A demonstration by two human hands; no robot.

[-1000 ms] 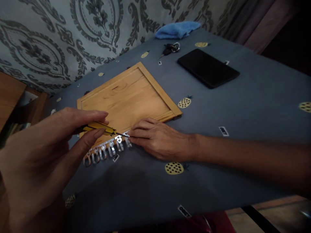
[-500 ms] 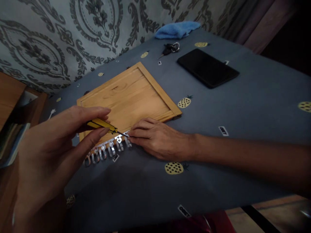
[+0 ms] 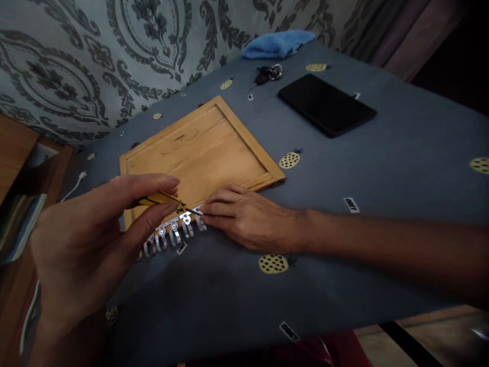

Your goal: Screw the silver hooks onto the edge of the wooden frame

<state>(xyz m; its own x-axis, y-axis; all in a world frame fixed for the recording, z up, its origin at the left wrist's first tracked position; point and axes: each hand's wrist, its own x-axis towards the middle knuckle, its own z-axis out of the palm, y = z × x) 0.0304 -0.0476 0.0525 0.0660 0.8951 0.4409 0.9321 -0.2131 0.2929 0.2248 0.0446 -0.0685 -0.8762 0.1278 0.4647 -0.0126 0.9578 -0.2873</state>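
My left hand (image 3: pixel 87 229) is closed around a yellow and black screwdriver (image 3: pixel 164 199), pinched between thumb and fingers. Its metal shaft slants down to the right, and the tip ends at the fingertips of my right hand (image 3: pixel 252 216). Those fingers are pressed together at the right end of a row of silver metal hooks (image 3: pixel 174 229); what they pinch, if anything, is hidden. The hooks line the near edge of a framed wooden board (image 3: pixel 198 148), which lies flat on the table. Several hooks show; my left hand covers the board's near left corner.
On the dark blue pineapple-print tablecloth (image 3: pixel 382 173) lie a black phone or tablet (image 3: pixel 326 104), a bunch of keys (image 3: pixel 267 75) and a blue cloth (image 3: pixel 278 44). A wooden shelf with books (image 3: pixel 23 224) and a white cable (image 3: pixel 76 184) stand at the left.
My left hand has shifted slightly to the right and down with the screwdriver, its fingers closer around the handle. My right hand and the board have hardly moved.
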